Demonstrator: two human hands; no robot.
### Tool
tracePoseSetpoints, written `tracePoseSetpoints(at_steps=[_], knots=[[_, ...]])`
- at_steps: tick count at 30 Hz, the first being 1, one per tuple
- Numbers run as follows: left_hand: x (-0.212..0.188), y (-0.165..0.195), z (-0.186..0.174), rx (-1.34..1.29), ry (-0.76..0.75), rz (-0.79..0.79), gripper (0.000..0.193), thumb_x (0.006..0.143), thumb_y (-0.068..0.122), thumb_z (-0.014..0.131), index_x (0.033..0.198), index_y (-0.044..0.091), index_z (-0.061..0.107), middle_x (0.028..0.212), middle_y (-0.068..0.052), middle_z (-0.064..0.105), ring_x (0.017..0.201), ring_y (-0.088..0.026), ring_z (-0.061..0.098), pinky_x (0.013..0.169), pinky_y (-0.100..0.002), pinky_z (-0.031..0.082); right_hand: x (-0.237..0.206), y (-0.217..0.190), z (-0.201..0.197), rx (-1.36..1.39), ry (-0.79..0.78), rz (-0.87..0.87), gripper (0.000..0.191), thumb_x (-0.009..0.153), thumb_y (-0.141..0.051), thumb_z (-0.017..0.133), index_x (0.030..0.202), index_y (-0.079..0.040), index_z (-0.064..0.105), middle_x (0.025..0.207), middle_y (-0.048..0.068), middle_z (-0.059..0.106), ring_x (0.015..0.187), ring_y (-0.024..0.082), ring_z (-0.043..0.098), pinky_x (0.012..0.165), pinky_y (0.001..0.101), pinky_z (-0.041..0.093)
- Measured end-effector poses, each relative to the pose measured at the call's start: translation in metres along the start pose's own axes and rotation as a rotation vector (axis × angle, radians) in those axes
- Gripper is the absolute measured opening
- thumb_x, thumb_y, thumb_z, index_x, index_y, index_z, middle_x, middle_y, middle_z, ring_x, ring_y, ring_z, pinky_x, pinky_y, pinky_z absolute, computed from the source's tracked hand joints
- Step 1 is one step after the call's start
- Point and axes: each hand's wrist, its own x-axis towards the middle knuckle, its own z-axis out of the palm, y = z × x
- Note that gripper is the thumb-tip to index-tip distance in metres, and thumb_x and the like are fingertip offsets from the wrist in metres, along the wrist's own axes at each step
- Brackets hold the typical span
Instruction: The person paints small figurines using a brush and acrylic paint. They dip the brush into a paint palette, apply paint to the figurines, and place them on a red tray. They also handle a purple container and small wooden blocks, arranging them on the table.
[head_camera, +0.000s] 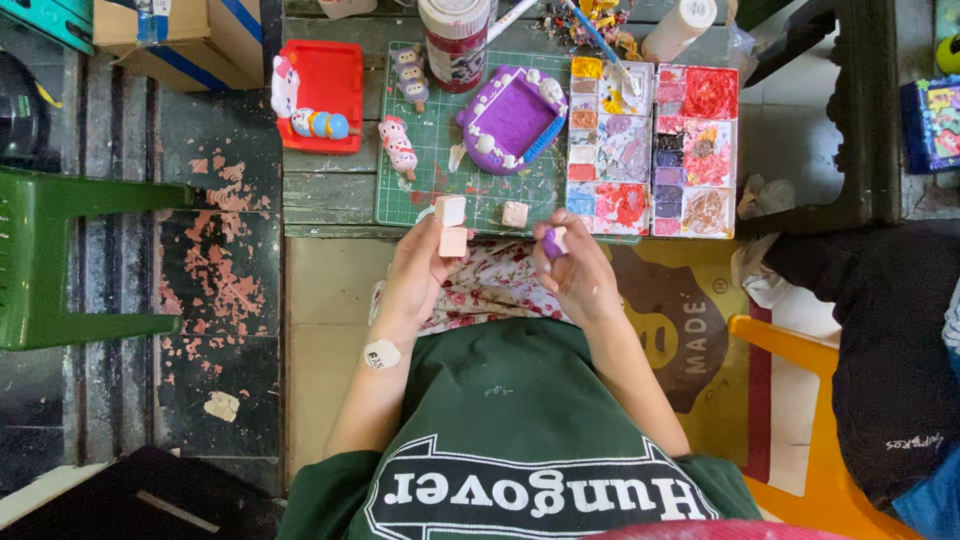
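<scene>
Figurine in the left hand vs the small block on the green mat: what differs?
The figurine is held off the table by the left hand; the block lies on the cutting mat, untouched. The figurine stacks a white piece over a pinkish one; the block is a single piece. Both are pale and squarish.

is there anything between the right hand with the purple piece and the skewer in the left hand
Nothing visible. The right hand holds a small purple piece beside the left hand, which holds a skewer with pale blocks. Only open space over the floral cloth lies between them.
</scene>
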Motion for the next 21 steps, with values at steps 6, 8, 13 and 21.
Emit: tracePoseSetpoints(at_steps=[6,8,13,21], knots=[[-0.003,0.002,0.007,-0.068,-0.006,-0.132,0.043,0.110,0.033,0.049,0.138,0.001,0.053,0.115,-0.016,0.068,0.092,-0.020,0.066,0.082,-0.033,0.054,-0.001,0.000,0.011,-0.292,0.109,0.033,0.031,0.108,-0.011,0.045,0.139,-0.010,0.044,0.133,0.014,0.059,0.103,0.020,0.065,0.078,0.0314,0.054],[-0.003,0.001,0.009,-0.032,-0.017,-0.126,0.043,0.110,0.032,0.050,0.139,0.001,0.053,0.116,-0.016,0.069,0.092,-0.019,0.066,0.082,-0.033,0.053,-0.001,0.003,0.011,-0.350,0.107,0.015,0.030,0.110,-0.013,0.044,0.140,-0.009,0.045,0.132,0.016,0.061,0.099,0.020,0.067,0.078,0.0315,0.055],[-0.001,-0.003,0.008,0.162,-0.004,0.015,0.038,0.109,0.025,0.057,0.138,0.001,0.056,0.120,-0.010,0.068,0.105,-0.013,0.065,0.091,-0.030,0.052,0.001,0.009,0.006,-0.583,0.072,-0.062,0.022,0.109,-0.009,0.053,0.131,-0.007,0.048,0.124,0.016,0.068,0.093,0.018,0.071,0.074,0.0287,0.054],[-0.003,0.007,0.018,0.469,0.104,0.232,0.036,0.096,0.011,0.074,0.127,0.000,0.059,0.114,-0.003,0.068,0.096,-0.010,0.067,0.085,-0.026,0.054,-0.001,0.012,0.002,-0.631,0.092,-0.053,0.028,0.100,-0.005,0.064,0.126,-0.006,0.053,0.124,0.013,0.070,0.093,0.013,0.069,0.074,0.0268,0.055]])
